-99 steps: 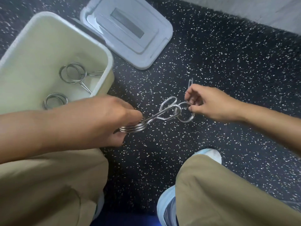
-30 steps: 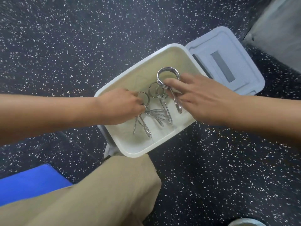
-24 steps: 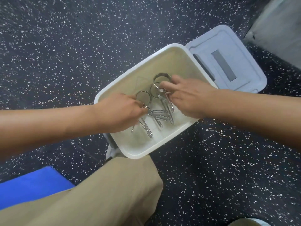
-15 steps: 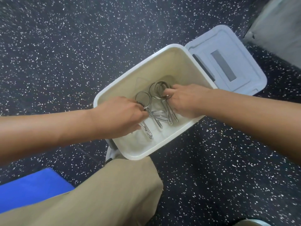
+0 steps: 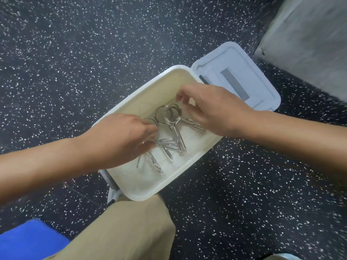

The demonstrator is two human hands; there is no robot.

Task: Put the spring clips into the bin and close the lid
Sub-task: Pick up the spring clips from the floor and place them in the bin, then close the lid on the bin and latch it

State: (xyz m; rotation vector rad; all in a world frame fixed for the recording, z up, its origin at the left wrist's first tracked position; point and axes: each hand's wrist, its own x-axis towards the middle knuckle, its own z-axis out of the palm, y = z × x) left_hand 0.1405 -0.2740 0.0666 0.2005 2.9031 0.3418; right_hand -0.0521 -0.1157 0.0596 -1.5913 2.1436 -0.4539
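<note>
A cream-white bin (image 5: 170, 185) stands open on the speckled floor. Several metal spring clips (image 5: 171, 114) lie tangled on its bottom, rings toward the far side and legs toward me. The pale grey lid (image 5: 244, 72) lies flat on the floor, touching the bin's far right corner. My left hand (image 5: 122, 136) hovers over the bin's left side, fingers loose and blurred above a clip that lies still. My right hand (image 5: 212, 107) is over the bin's right side, fingers spread, with nothing in them.
My bent knee in tan trousers (image 5: 131, 222) presses against the bin's near edge. A blue object (image 5: 28, 241) sits at the lower left. A grey panel (image 5: 309, 40) rises at the upper right, just beyond the lid. Dark speckled floor surrounds the bin.
Both hands carried clips from the floor into the bin and lowered them. Since half a second ago the right hand has let go and lifted; the left hand's fingers have loosened off its clip.
</note>
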